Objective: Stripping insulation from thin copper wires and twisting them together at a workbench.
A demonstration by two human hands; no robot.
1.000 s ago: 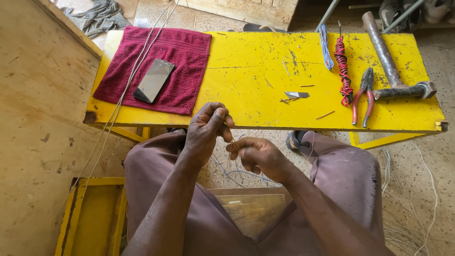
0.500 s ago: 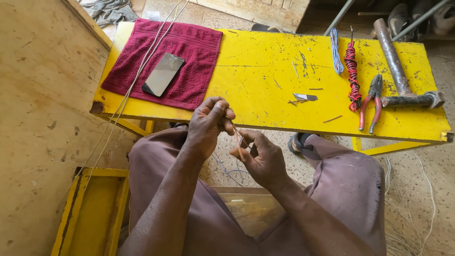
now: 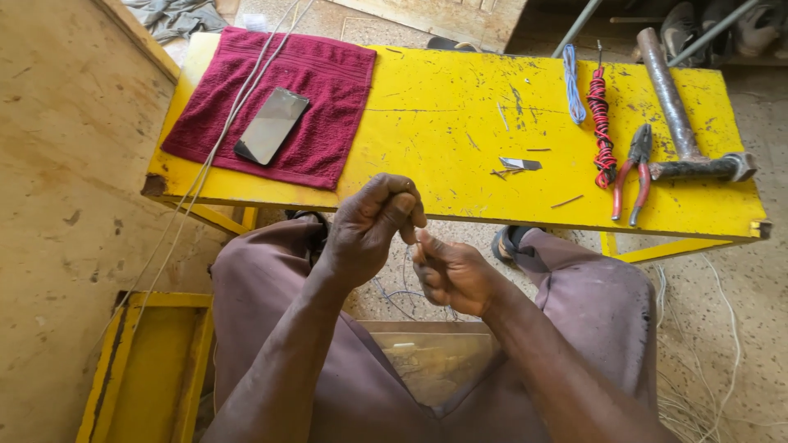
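A thin wire, barely seen, is pinched between the curled fingers of the left hand (image 3: 369, 230) and the right hand (image 3: 450, 275), held touching just before the bench (image 3: 443, 123); pliers (image 3: 630, 172) lie beyond, nearer the right.

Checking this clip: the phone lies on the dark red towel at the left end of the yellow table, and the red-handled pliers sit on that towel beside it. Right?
Not quite. In the head view the phone does lie on the dark red towel at the left end of the yellow table, but the red-handled pliers are not on the towel: they lie on the bare tabletop near the right end, beside the hammer.
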